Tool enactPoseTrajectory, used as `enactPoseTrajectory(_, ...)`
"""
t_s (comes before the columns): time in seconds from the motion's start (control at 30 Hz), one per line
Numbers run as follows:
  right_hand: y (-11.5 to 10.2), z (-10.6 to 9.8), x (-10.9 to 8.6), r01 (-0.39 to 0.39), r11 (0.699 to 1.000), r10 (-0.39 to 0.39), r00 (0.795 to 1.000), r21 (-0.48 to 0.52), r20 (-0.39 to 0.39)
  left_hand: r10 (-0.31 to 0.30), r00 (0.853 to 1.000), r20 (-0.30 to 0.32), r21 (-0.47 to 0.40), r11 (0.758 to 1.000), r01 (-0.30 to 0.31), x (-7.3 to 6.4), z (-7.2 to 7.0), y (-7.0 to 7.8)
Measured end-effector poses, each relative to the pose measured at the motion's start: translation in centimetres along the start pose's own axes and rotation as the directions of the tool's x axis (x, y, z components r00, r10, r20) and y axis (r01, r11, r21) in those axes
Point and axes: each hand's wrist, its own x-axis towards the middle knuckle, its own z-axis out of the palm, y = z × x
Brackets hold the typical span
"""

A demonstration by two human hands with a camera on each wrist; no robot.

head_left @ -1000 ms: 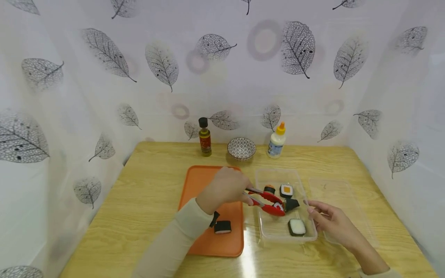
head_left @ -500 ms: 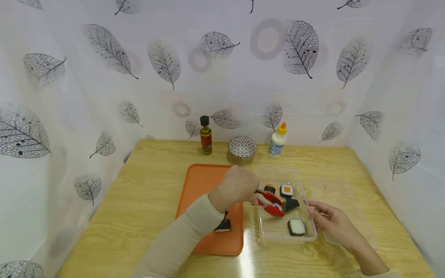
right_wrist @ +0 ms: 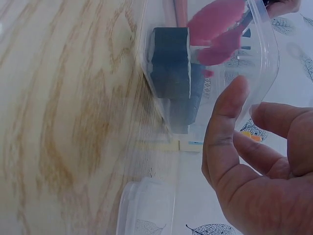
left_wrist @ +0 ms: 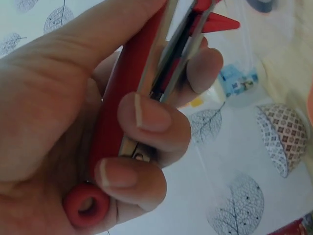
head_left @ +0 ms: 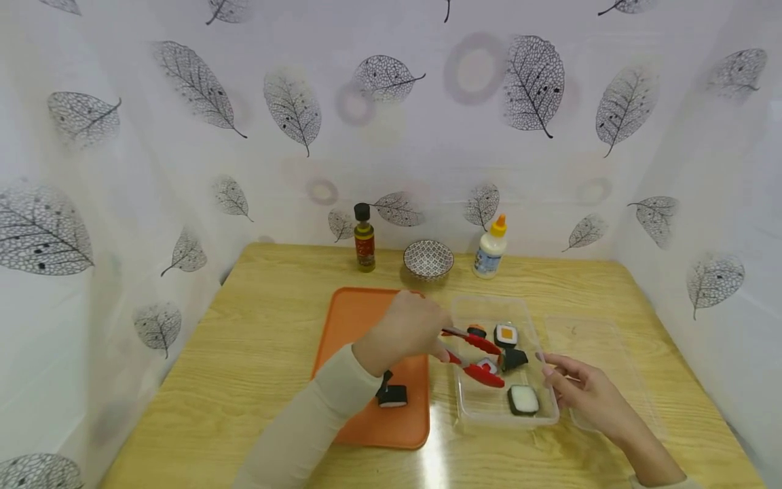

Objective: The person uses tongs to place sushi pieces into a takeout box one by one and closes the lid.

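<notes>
My left hand (head_left: 406,329) grips red-and-metal tongs (head_left: 485,375), fingers curled round the handles in the left wrist view (left_wrist: 132,83). The tongs' red tips stand apart, low inside a clear plastic container (head_left: 489,415). Between them lies a sushi piece with a red centre (head_left: 487,365). Around it in the container are a dark cone-shaped roll (head_left: 514,359), an orange-centred sushi piece (head_left: 506,334), an orange-topped piece (head_left: 476,331) and a white-topped piece (head_left: 523,399). My right hand (head_left: 583,390) pinches the container's right wall at the rim.
An orange tray (head_left: 381,435) to the left bears dark-wrapped sushi pieces (head_left: 392,396), partly behind the left sleeve. A clear lid (head_left: 601,346) lies right of the container. Behind stand a sauce bottle (head_left: 364,244), a patterned bowl (head_left: 428,259) and a white squeeze bottle (head_left: 489,251).
The tongs' tips drew closer around the red-centred sushi piece, then spread wide apart, leaving it on the container floor. My left hand shifted right, then slightly back left. My right hand stayed put.
</notes>
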Motion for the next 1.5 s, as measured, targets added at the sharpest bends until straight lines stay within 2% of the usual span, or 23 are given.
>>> enactPoseTrajectory(0.1, 0.1, -0.1, 0.0, 0.021, 1.0, -0.021, 1.0, -0.003, 0.007, 0.021, 0.999, -0.036, -0.054, 0.998, -0.023, -0.8, 0.3, -1.0)
enactPoseTrajectory(0.2, 0.2, -0.1, -0.1, 0.041, 0.999, -0.041, 0.999, 0.003, 0.018, 0.052, 0.997, -0.051, -0.153, 0.986, -0.059, -1.7, 0.5, -2.1)
enactPoseTrajectory(0.27, 0.2, -0.1, -0.1, 0.059, 0.998, -0.059, 0.998, 0.003, 0.03, 0.079, 0.995, -0.061, -0.239, 0.967, -0.091, -2.4, 0.6, -2.9)
enactPoseTrajectory(0.33, 0.3, -0.2, -0.2, 0.065, 0.998, -0.065, 0.997, 0.011, 0.035, 0.106, 0.992, -0.074, -0.328, 0.936, -0.124, -3.1, 1.0, -3.7)
enactPoseTrajectory(0.43, 0.3, -0.2, -0.2, 0.073, 0.997, -0.074, 0.996, 0.015, 0.04, 0.124, 0.986, -0.108, -0.415, 0.896, -0.158, -3.9, 1.9, -5.0)
enactPoseTrajectory(0.47, 0.3, -0.2, -0.2, 0.074, 0.997, -0.075, 0.996, 0.017, 0.039, 0.123, 0.985, -0.118, -0.434, 0.886, -0.163, -4.2, 2.2, -5.4)
enactPoseTrajectory(0.67, 0.6, -0.1, -0.1, 0.088, 0.996, -0.089, 0.995, 0.024, 0.039, 0.099, 0.975, -0.197, -0.467, 0.865, -0.182, -6.5, 4.6, -8.0)
enactPoseTrajectory(0.8, 0.7, -0.1, -0.1, 0.088, 0.996, -0.09, 0.995, 0.029, 0.045, 0.044, 0.98, -0.193, -0.498, 0.856, -0.137, -8.8, 5.9, -9.3)
enactPoseTrajectory(0.9, 0.6, -0.1, -0.1, 0.082, 0.996, -0.083, 0.996, 0.022, 0.04, -0.005, 0.984, -0.178, -0.503, 0.86, -0.087, -10.4, 6.7, -10.0)
enactPoseTrajectory(1.0, 0.6, -0.2, -0.1, 0.074, 0.997, -0.074, 0.997, 0.015, 0.034, -0.033, 0.983, -0.181, -0.506, 0.86, -0.065, -12.0, 7.9, -10.7)
enactPoseTrajectory(1.2, 0.5, -0.3, -0.1, 0.07, 0.997, -0.07, 0.997, 0.016, 0.041, -0.092, 0.987, -0.132, -0.54, 0.842, 0.007, -14.8, 10.0, -11.6)
enactPoseTrajectory(1.33, 0.5, -0.3, -0.1, 0.073, 0.997, -0.073, 0.997, 0.011, 0.039, -0.105, 0.989, -0.106, -0.542, 0.84, 0.032, -16.1, 11.1, -12.0)
enactPoseTrajectory(1.5, 0.4, -0.2, -0.1, 0.06, 0.998, -0.06, 0.998, 0.0, 0.032, -0.094, 0.989, -0.114, -0.527, 0.849, 0.02, -16.9, 12.2, -12.5)
